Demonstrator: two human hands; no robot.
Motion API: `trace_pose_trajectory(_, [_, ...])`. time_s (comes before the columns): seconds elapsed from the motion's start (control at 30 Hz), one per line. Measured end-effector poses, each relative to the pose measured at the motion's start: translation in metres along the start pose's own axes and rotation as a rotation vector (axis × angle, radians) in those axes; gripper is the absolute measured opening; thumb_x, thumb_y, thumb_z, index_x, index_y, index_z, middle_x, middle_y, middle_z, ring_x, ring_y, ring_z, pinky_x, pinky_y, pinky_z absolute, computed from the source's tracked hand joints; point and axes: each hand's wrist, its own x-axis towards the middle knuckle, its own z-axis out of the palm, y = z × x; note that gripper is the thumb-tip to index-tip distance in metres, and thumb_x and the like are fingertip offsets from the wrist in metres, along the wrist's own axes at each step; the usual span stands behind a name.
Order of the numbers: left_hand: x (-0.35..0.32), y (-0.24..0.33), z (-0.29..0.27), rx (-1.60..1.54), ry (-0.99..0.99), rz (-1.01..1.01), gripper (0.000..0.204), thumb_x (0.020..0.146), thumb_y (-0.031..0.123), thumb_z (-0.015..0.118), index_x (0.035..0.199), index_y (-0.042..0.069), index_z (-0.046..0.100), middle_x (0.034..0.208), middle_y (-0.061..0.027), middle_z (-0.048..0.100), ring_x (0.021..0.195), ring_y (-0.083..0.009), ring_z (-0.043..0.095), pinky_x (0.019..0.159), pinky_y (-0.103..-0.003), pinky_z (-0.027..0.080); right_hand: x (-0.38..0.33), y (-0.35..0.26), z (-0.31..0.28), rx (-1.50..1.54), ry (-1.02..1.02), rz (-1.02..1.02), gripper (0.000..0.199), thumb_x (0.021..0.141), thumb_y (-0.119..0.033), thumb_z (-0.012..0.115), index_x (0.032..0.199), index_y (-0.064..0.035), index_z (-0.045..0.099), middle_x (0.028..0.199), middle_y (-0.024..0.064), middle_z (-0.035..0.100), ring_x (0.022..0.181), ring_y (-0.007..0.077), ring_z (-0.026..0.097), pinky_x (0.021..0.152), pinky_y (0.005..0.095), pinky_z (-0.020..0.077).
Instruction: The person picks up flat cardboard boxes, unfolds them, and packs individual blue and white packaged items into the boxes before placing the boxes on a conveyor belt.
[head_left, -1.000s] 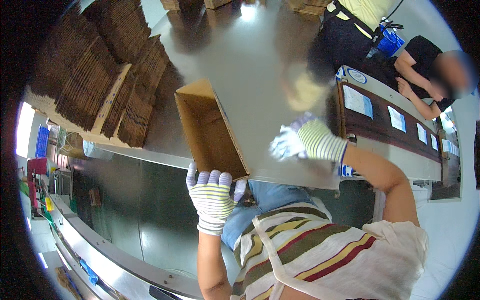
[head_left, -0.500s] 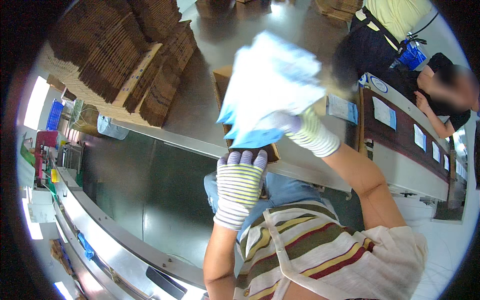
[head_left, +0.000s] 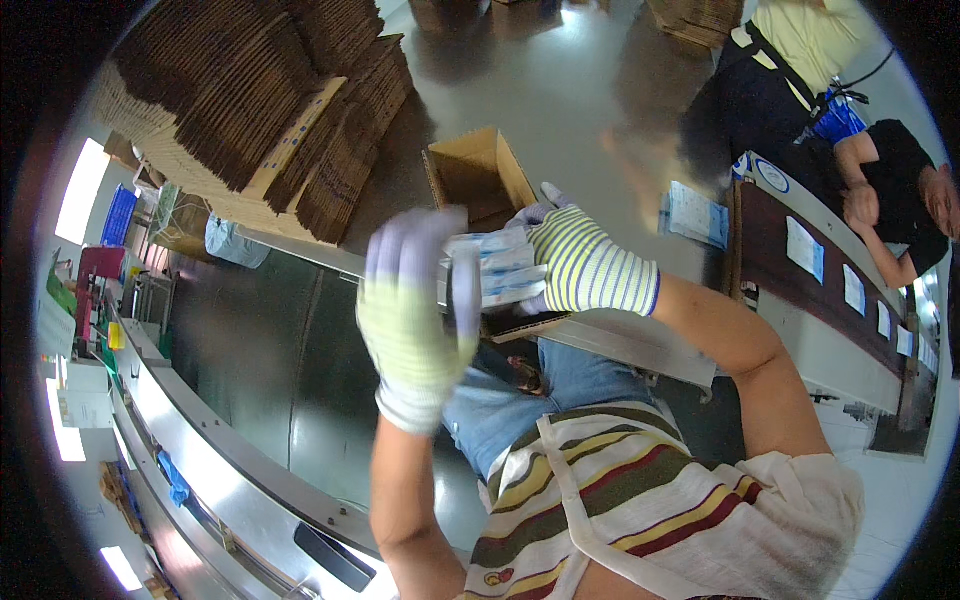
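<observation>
An open cardboard box (head_left: 480,170) stands at the table's front edge. In its near end is a stack of white-and-blue packets (head_left: 500,265) seen edge-on. My right hand (head_left: 590,260), in a striped glove, grips the stack from the right, its fingers over the far side and partly hidden. My left hand (head_left: 415,310), in a matching glove, is raised at the left of the stack. Motion blurs it, but its fingers are stretched up and the thumb stands apart, near the packets, with nothing held.
Tall piles of flat cardboard (head_left: 230,110) stand at the left on the metal table (head_left: 590,60). Several packets (head_left: 697,215) lie right of the box. More ride on a dark conveyor belt (head_left: 780,280), beside which a person's hands (head_left: 862,205) rest. Another person stands at the far right.
The packets, fanned out above the box before, have come down into its near end as an upright stack. My left hand has lifted off the box's near edge and moved left.
</observation>
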Motion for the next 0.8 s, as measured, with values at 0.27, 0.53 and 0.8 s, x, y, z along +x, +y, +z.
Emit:
trace_pose_trajectory(0.27, [0.04, -0.039, 0.072, 0.201, -1.023, -0.222, 0.031, 0.09, 0.028, 0.047, 0.097, 0.003, 0.063, 0.093, -0.0208, 0.065, 0.089, -0.0368, 0.062, 0.077, -0.044, 0.049, -0.032, -0.021, -0.017, 0.216, 0.275, 0.049, 0.087, 0.058, -0.055, 0.077, 0.119, 0.0004, 0.05, 0.13, 0.0279, 0.044, 0.124, 0.0402, 0.041, 0.108, 0.0503, 0.0277])
trace_pose_trajectory(0.53, [-0.003, -0.076, 0.115, 0.156, -1.552, -0.062, 0.043, 0.077, 0.045, 0.063, 0.105, 0.013, 0.066, 0.105, -0.0165, 0.065, 0.099, -0.0334, 0.06, 0.085, -0.04, 0.048, -0.038, -0.028, 0.026, -0.1, 0.288, -0.075, 0.069, 0.068, -0.048, 0.071, 0.118, -0.005, 0.051, 0.133, 0.0154, 0.044, 0.131, 0.0327, 0.033, 0.11, 0.0512, 0.0231])
trace_pose_trajectory(0.8, [-0.031, -0.083, 0.108, -0.039, -1.579, -0.08, 0.023, 0.091, 0.03, 0.047, 0.107, 0.021, 0.061, 0.113, -0.0055, 0.062, 0.105, -0.0223, 0.057, 0.092, -0.031, 0.046, -0.041, -0.033, 0.036, 0.092, 0.451, -0.134, 0.068, 0.067, -0.04, 0.075, 0.121, -0.0081, 0.049, 0.134, 0.0133, 0.042, 0.13, 0.0331, 0.034, 0.108, 0.0515, 0.0277])
